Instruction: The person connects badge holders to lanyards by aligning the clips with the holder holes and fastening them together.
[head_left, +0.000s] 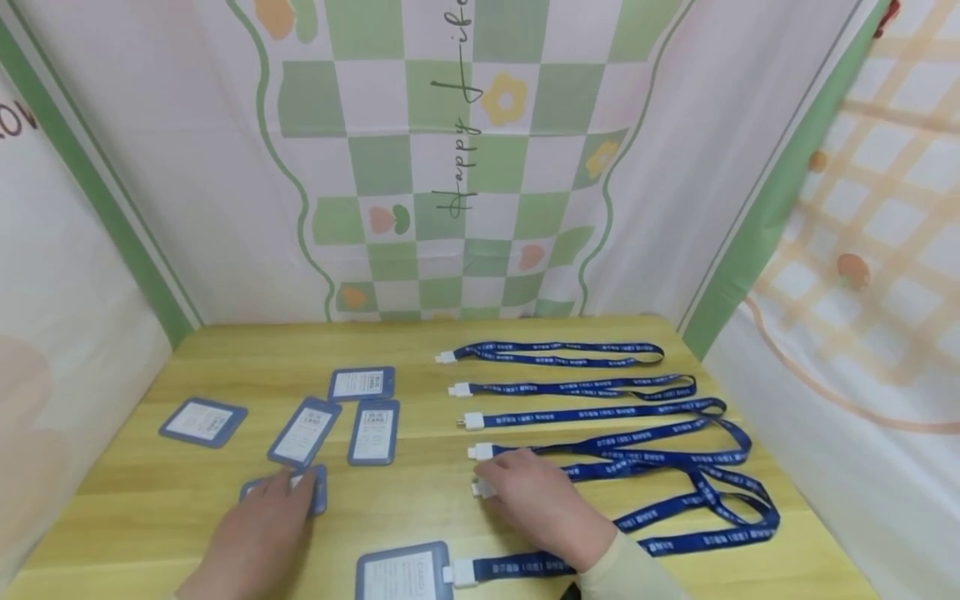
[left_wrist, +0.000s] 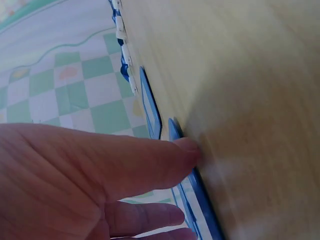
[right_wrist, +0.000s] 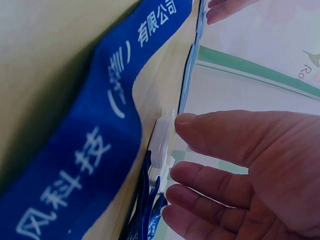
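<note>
Fingers nearly straight on my left hand (head_left: 253, 532), thumb touching a blue-rimmed rectangular card holder (head_left: 320, 490) on the yellow wood-grain table (head_left: 420, 508), not gripped, mostly hidden. Right hand (head_left: 542, 505) parted, gripping nothing, by a white plastic lanyard clip (head_left: 482, 490); contact unclear. Frame bottom crops another card holder (head_left: 403, 577).

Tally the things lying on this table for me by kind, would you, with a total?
Blue-framed card holders: 6, one partly hidden by the left hand
Blue lanyards: 6, one joined to a card holder
Total: 12
</note>
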